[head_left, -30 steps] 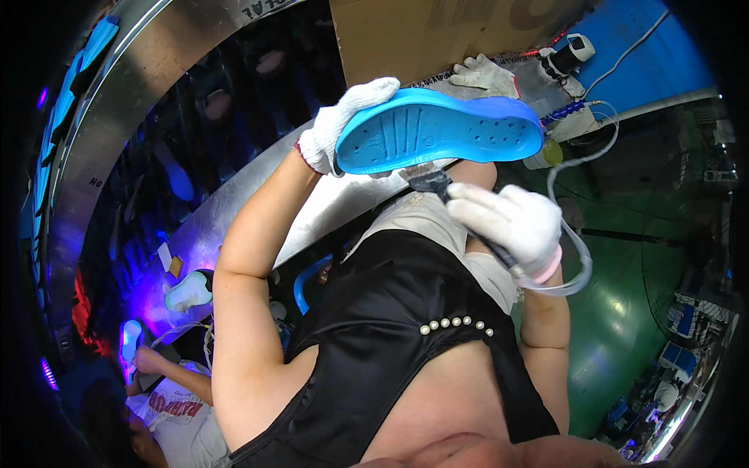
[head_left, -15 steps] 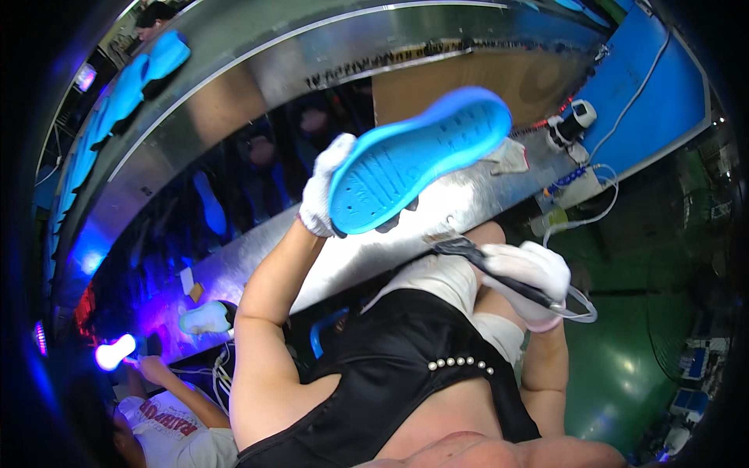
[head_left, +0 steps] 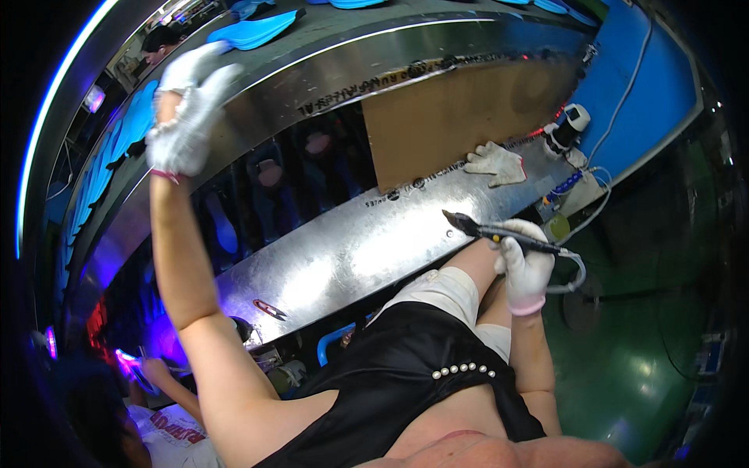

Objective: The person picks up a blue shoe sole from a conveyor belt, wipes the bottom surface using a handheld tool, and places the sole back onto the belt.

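Note:
My left hand (head_left: pixel 186 117), in a white knit glove and slightly blurred, is raised at the far left over the edge of the conveyor. Its fingers are apart and nothing is in them. Just beyond the fingertips lies a blue shoe sole (head_left: pixel 257 31) on the belt; whether they touch I cannot tell. In my white-gloved right hand (head_left: pixel 527 261), above my thigh, is a black-handled brush (head_left: pixel 462 224) with a dark flat tip pointing left. A pale hose runs from its rear end.
A metal bench (head_left: pixel 328 261) bears thread snips (head_left: pixel 269 310) and a loose white glove (head_left: pixel 496 164). More blue soles (head_left: pixel 117 148) line the conveyor (head_left: pixel 343 48). A cardboard sheet (head_left: pixel 445 117) stands behind the bench. Another person (head_left: pixel 168 429) works at lower left.
The blue sole my left hand held over the bench has left it, and that hand has moved up and left to the conveyor. My right hand has turned the brush to point more leftward.

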`<state>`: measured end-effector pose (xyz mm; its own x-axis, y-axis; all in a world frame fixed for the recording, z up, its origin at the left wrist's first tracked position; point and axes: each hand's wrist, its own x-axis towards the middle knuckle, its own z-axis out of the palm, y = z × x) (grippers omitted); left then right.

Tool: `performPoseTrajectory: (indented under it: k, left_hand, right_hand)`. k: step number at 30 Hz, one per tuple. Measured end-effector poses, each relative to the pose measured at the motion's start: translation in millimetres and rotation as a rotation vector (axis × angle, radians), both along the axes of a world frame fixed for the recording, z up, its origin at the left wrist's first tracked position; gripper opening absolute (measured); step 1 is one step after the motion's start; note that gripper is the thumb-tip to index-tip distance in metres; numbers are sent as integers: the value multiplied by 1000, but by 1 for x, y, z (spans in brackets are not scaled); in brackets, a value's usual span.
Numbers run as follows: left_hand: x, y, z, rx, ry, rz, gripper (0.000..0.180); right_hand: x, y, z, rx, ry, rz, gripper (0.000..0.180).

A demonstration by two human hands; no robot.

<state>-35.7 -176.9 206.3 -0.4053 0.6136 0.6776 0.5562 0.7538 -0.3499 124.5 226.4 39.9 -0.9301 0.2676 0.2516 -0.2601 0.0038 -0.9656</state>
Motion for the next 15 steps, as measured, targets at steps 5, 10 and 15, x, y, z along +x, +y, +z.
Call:
performPoseTrajectory:
  k: [5, 10, 15]
  left_hand:
    - [-6, -69, 27, 59, -279, 933, 38]
    - [52, 29, -30, 837, -225, 106, 19]
    - [108, 118, -115, 611, 44, -279, 25]
  right_hand:
    - [-15, -11, -11, -269, -39, -25, 22]
    - [-23, 4, -30, -198, -93, -210, 18]
    - [-25, 15, -36, -216, 0, -279, 19]
